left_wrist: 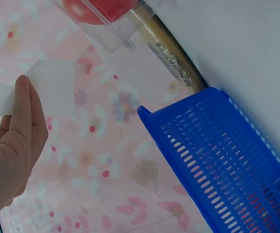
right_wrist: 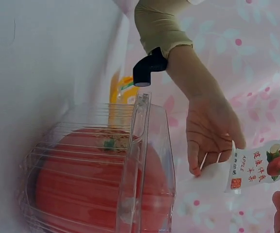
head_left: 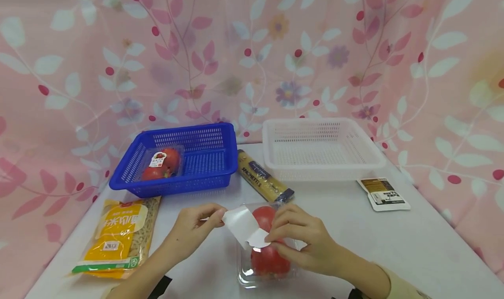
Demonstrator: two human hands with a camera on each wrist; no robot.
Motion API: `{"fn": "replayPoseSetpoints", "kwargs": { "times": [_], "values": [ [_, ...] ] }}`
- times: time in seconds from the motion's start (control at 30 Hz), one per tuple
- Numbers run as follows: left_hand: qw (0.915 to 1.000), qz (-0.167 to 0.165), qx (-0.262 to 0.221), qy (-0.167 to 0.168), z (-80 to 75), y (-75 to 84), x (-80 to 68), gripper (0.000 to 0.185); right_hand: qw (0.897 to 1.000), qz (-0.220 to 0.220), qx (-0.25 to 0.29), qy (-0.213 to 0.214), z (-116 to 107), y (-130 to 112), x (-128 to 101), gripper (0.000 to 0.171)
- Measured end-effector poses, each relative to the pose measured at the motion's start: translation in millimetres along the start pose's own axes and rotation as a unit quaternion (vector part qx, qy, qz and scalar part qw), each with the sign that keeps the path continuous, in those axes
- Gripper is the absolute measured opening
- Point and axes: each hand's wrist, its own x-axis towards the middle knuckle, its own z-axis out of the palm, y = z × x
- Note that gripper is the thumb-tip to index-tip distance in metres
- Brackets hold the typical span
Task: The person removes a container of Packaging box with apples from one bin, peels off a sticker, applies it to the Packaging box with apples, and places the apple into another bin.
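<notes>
Head view, white label (head_left: 239,222): pinched by left hand (head_left: 193,229) and right hand (head_left: 305,235) fingers, likely to spread it!
Clear box (head_left: 244,270): below, desk-borne (head_left: 354,242), sparing both hands.

Passage between clear box (head_left: 248,279) and white pouch (head_left: 385,195); spaghetti pack (head_left: 261,175) obstructs beyond box.

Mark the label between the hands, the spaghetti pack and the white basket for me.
Label (right_wrist: 254,167): right wrist view, printed face.
Spaghetti pack (head_left: 263,176): head view, middle of its length.
White basket (head_left: 323,174): head view, front wall.
</notes>
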Motion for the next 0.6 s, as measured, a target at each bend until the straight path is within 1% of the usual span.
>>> {"fn": "replayPoseSetpoints", "kwargs": {
  "times": [0.07, 0.17, 0.23, 0.3, 0.33, 0.4, 0.47, 0.5, 0.57, 0.6],
  "values": [
    [0.9993, -0.020, 0.027, 0.016, -3.1, -3.3, -1.1, 0.022, 1.000, -0.002, 0.010, 0.000, 0, 0, 1, 0.007],
    [0.9960, -0.059, 0.057, 0.036, -7.3, -9.1, -3.6, 0.020, 1.000, 0.006, 0.019, 0.002, 0, 2, -3, 0.006],
    [0.9929, -0.086, 0.070, 0.044, -9.9, -12.9, -5.8, 0.014, 0.999, 0.033, 0.024, 0.004, 0, 5, -9, 0.005],
    [0.9899, -0.111, 0.076, 0.044, -12.2, -16.4, -8.3, 0.008, 0.996, 0.078, 0.030, 0.006, -1, 10, -17, 0.005],
    [0.9887, -0.119, 0.080, 0.043, -13.3, -18.4, -9.6, 0.006, 0.994, 0.102, 0.038, 0.005, -2, 14, -22, 0.009],
    [0.9872, -0.131, 0.083, 0.035, -15.7, -23.7, -12.1, 0.007, 0.984, 0.165, 0.062, -0.001, -4, 19, -30, 0.018],
    [0.9881, -0.129, 0.080, 0.023, -18.3, -29.8, -14.0, 0.009, 0.972, 0.219, 0.087, -0.008, -6, 23, -36, 0.026],
    [0.9889, -0.127, 0.076, 0.016, -19.8, -32.9, -14.6, 0.009, 0.964, 0.248, 0.099, -0.011, -6, 24, -37, 0.028],
    [0.9890, -0.133, 0.064, 0.000, -22.3, -38.5, -15.6, 0.011, 0.950, 0.291, 0.113, -0.013, -7, 27, -39, 0.026],
    [0.9887, -0.138, 0.058, -0.007, -23.0, -41.0, -15.7, 0.012, 0.946, 0.303, 0.111, -0.013, -7, 28, -38, 0.024]
  ]
}}
